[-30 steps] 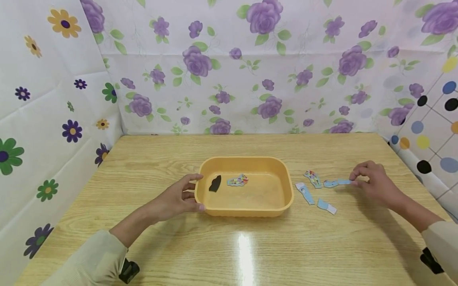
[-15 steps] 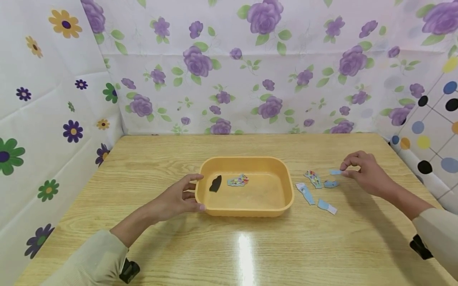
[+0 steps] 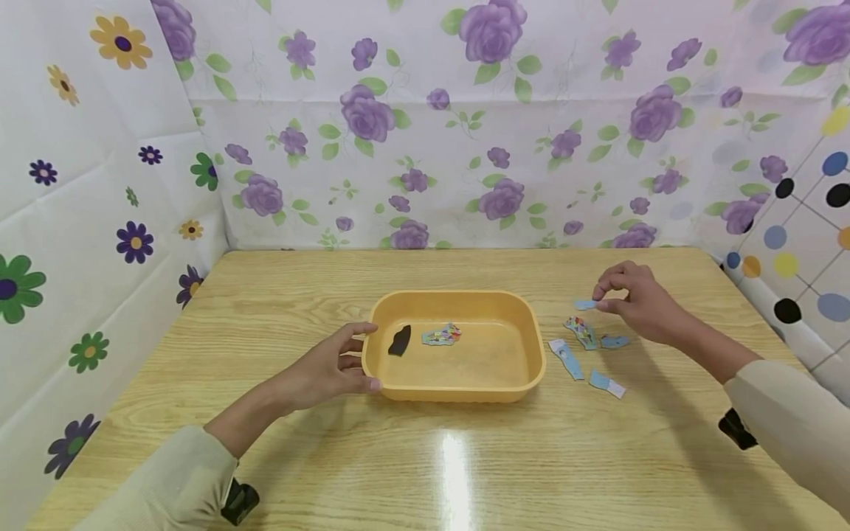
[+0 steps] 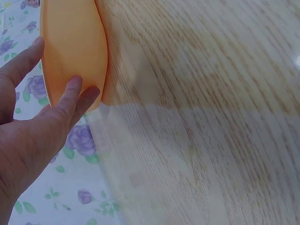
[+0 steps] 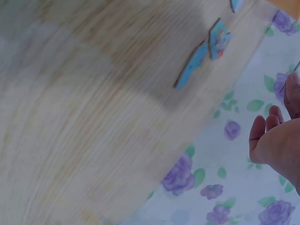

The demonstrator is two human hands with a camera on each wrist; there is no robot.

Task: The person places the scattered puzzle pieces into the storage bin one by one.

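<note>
My right hand (image 3: 637, 301) pinches a small light-blue puzzle piece (image 3: 584, 304) between thumb and fingertips, held above the table to the right of a yellow plastic tray (image 3: 458, 394). On the left, my left hand (image 3: 330, 371) rests against the tray's left end, fingers spread and relaxed along the outer wall. Inside the tray lie a dark piece (image 3: 400, 341) and a multicoloured piece (image 3: 441, 335). Below my right hand are a colourful piece (image 3: 581, 333), a small blue piece (image 3: 614, 341), a blue-and-white piece (image 3: 566, 359) and another blue-and-white piece (image 3: 607, 383).
Everything stands on a wood-grain table (image 3: 332, 472). Behind it hangs a purple-flowered cloth (image 3: 425, 162), with patterned cloths also at the left and right sides.
My right hand has lifted the light-blue piece from beside the small blue piece and carried it left, towards the tray. The left hand and tray stay still.
</note>
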